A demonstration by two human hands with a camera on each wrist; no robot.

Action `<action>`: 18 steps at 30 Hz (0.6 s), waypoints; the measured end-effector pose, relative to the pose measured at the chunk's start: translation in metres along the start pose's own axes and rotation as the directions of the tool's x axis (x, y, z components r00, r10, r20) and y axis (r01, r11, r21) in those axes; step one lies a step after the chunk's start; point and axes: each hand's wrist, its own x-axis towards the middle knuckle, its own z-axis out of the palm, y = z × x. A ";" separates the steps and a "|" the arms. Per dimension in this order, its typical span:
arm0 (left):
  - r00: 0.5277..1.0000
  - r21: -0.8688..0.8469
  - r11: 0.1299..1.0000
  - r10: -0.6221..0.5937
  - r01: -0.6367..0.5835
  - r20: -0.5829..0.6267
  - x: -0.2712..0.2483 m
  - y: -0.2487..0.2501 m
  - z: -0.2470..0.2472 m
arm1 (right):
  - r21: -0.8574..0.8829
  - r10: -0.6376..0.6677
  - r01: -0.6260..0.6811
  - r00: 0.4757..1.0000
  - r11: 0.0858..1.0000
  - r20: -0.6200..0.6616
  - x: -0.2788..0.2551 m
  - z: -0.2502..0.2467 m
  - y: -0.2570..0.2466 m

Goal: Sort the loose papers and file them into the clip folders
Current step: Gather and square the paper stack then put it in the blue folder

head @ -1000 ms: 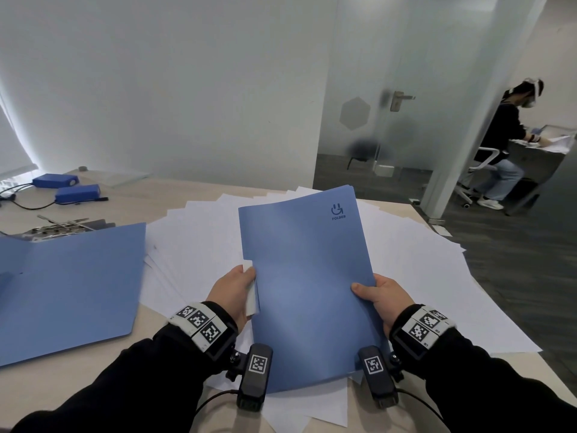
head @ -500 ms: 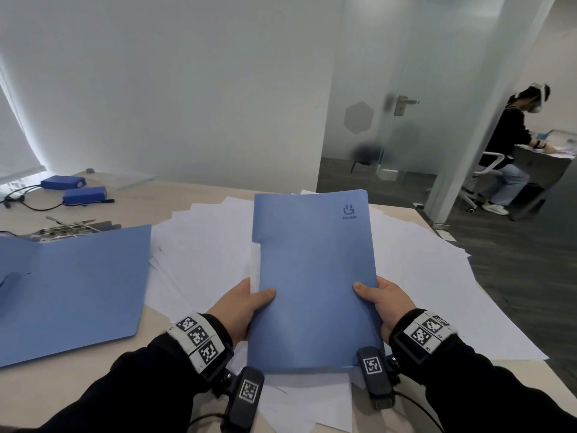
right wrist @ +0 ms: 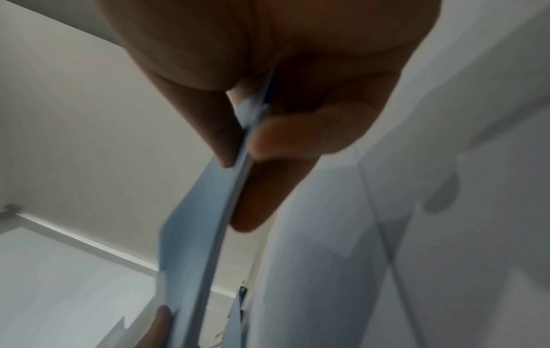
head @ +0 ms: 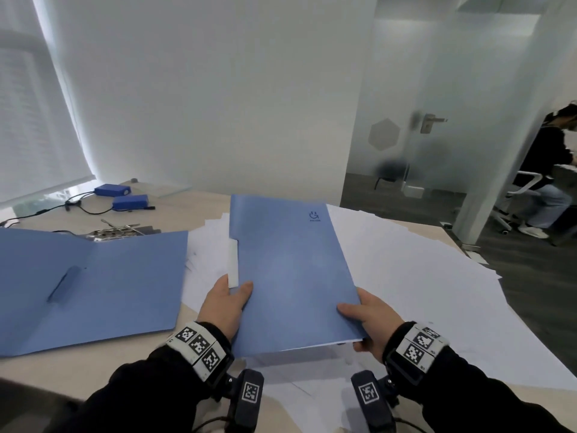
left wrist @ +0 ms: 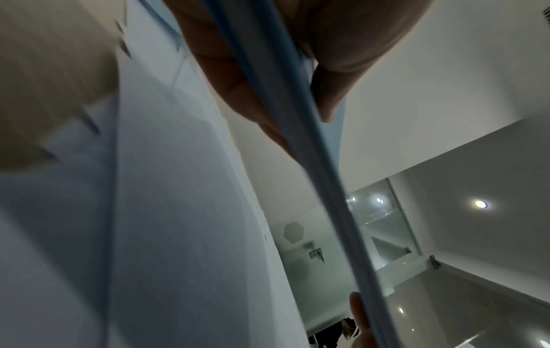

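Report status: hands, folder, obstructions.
Left hand and right hand both grip closed blue folder, held above loose papers. Open blue folder lies left on table. Nothing in the way.

Both folders are the same matte blue — the closed folder (head: 290, 276) has a small dark blue logo near its top corner, and the open folder (head: 90, 285) is plain. The loose papers (head: 415, 295) are white, the table (head: 34, 373) pale beige, the wristbands (head: 199, 345) black-and-white checker tags, the sleeves (head: 134, 398) black.
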 end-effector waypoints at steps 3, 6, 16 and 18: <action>0.985 -0.102 0.982 -0.152 0.160 0.076 -0.007 0.002 -0.017 | 0.054 -0.030 0.032 0.999 0.998 -0.030 0.004 0.019 -0.005; 0.973 -0.052 0.974 -0.214 0.219 0.089 -0.017 -0.001 -0.034 | 0.067 -0.062 0.064 0.998 0.996 -0.030 0.009 0.040 -0.006; 0.988 0.203 0.979 0.063 -0.034 -0.140 0.003 0.010 -0.125 | 0.056 -0.060 0.055 0.993 0.997 0.098 0.036 0.135 -0.036; 0.989 0.212 0.977 0.045 -0.014 -0.143 0.014 0.017 -0.140 | 0.139 -0.068 0.055 0.994 0.989 0.087 0.054 0.151 -0.043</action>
